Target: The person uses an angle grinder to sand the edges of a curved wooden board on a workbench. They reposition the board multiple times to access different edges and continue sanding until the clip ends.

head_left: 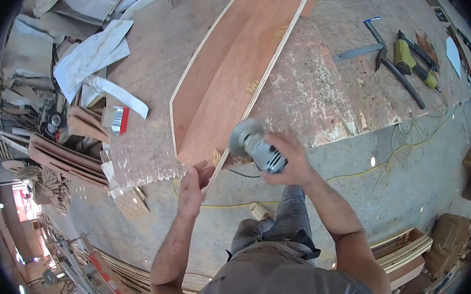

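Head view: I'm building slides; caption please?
Right hand holding grey disc grinder, left hand at long brown wooden trough.

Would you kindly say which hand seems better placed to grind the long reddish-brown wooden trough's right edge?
Probably the right hand: it grips the grey handheld grinder, whose round disc appears close to the right edge of the trough. The left hand, without a tool, is at the near end.

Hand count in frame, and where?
2: the left hand is at the near end of the wooden trough; the right hand grips the grinder. No others show.
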Demonstrator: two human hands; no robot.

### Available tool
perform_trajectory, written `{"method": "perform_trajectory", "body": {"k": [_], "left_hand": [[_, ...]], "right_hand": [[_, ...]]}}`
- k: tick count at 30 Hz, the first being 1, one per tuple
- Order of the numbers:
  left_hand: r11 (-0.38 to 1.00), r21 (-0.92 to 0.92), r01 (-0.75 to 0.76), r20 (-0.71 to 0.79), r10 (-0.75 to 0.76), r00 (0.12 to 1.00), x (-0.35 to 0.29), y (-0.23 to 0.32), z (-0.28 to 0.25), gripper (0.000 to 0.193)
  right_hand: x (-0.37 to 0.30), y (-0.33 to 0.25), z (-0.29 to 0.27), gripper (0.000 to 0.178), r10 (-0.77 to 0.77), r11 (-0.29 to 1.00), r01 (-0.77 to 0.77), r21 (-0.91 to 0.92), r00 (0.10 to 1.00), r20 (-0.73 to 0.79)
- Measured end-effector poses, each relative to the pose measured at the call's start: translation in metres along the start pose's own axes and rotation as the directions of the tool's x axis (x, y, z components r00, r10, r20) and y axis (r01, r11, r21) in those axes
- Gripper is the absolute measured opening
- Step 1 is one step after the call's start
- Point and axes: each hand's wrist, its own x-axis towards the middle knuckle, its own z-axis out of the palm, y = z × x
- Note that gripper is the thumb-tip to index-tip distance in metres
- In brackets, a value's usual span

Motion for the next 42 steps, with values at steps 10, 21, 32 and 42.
{"method": "perform_trajectory", "body": {"k": [10,21,32,42], "left_hand": [[0.763,0.604,-0.231,-0.042,0.32,0.947,0.004,0.006,0.029,0.05],[0.618,0.712,-0.333,0.101,0.379,0.92,0.017,0.03,0.044,0.035],[0.383,0.812,-0.441,0.286,0.398,0.872,0.017,0.027,0.03,0.042],[0.428,0.688,-0.586,0.45,0.383,0.807,-0.039,-0.007,-0.147,0.034]], "right_hand": [[0.078,0.051,-0.067,0.083,0.117,0.993,-0.114,0.031,0.984,-0.136],[0.141,0.1,-0.152,0.083,0.319,0.946,-0.247,0.209,0.822,-0.473],[-0.011,0.029,-0.093,0.093,0.507,0.86,-0.323,0.394,0.616,-0.602],[-0.133,-0.098,0.048,0.096,0.398,0.903,-0.367,0.224,0.514,-0.76]]}}
